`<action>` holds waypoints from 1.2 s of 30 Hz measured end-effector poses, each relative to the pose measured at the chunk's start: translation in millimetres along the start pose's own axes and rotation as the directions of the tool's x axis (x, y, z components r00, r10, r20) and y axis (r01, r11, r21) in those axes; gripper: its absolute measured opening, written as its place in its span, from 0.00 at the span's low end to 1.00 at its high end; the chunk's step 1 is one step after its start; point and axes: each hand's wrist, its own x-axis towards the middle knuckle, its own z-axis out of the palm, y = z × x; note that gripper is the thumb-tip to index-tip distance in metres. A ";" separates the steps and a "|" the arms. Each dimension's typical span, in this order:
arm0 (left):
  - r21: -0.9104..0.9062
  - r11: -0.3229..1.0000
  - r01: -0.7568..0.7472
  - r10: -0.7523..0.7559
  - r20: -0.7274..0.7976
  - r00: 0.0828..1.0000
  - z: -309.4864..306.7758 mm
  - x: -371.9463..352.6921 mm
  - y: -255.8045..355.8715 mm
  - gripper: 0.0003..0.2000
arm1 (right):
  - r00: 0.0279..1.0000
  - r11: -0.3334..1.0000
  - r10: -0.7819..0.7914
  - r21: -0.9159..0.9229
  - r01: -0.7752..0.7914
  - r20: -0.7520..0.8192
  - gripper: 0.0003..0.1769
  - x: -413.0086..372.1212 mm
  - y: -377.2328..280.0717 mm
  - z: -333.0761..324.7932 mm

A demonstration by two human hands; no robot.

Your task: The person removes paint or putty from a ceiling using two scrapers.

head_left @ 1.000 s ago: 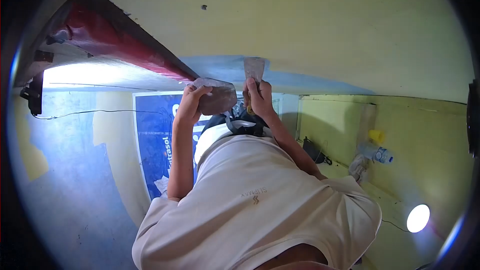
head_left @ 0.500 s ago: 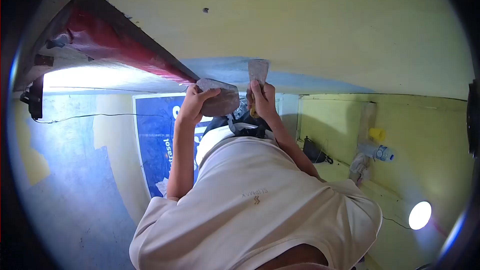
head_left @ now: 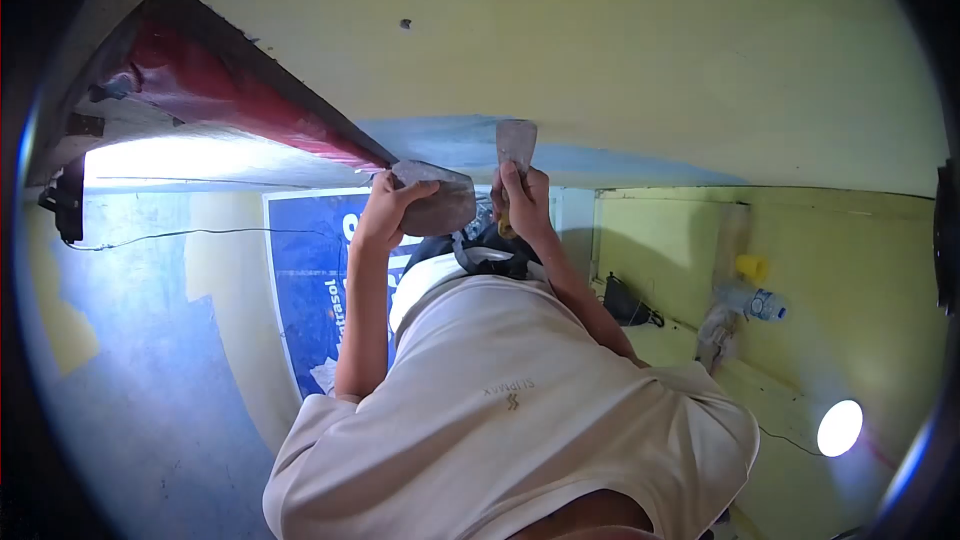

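Note:
In the head view my left hand (head_left: 385,205) is closed on a wide, flat grey plate (head_left: 440,205) smeared with dried material, thumb across its face. My right hand (head_left: 527,202) grips a putty knife (head_left: 516,140), its wooden-looking handle showing below the fist. The knife's blade points up and overlaps the blue-tinted strip (head_left: 440,135) of the wall in this view. The two tools are side by side, a small gap between them. The pale yellow-green wall (head_left: 650,50) spreads out past the blade.
A dark ledge with red covering (head_left: 220,90) slants down toward my left hand. Further off are a blue banner (head_left: 305,270), a dark pouch (head_left: 628,302), a plastic bottle (head_left: 755,302), a yellow cup (head_left: 752,267) and a bright lamp (head_left: 840,428). A thin cable (head_left: 190,232) runs across the left.
The view has shifted very slightly. Both hands keep their hold on the plate and the putty knife, in almost the same place.

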 end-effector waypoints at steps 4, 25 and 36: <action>-0.002 0.999 0.039 -0.039 -0.001 0.999 -5.5 1.8 -4.8 0.11 | 0.999 0.999 -0.048 0.004 0.048 -0.005 0.24 2.6 -1.3 -0.6; -0.019 1.000 0.021 -0.020 0.035 0.999 4.2 8.5 -7.2 0.08 | 0.999 0.997 -0.016 -0.079 0.019 0.034 0.23 0.8 -15.3 -0.3; 0.078 0.997 0.014 -0.016 0.027 1.000 7.2 6.3 -8.0 0.07 | 1.000 0.987 -0.008 -0.161 0.006 -0.012 0.23 5.2 -13.4 1.2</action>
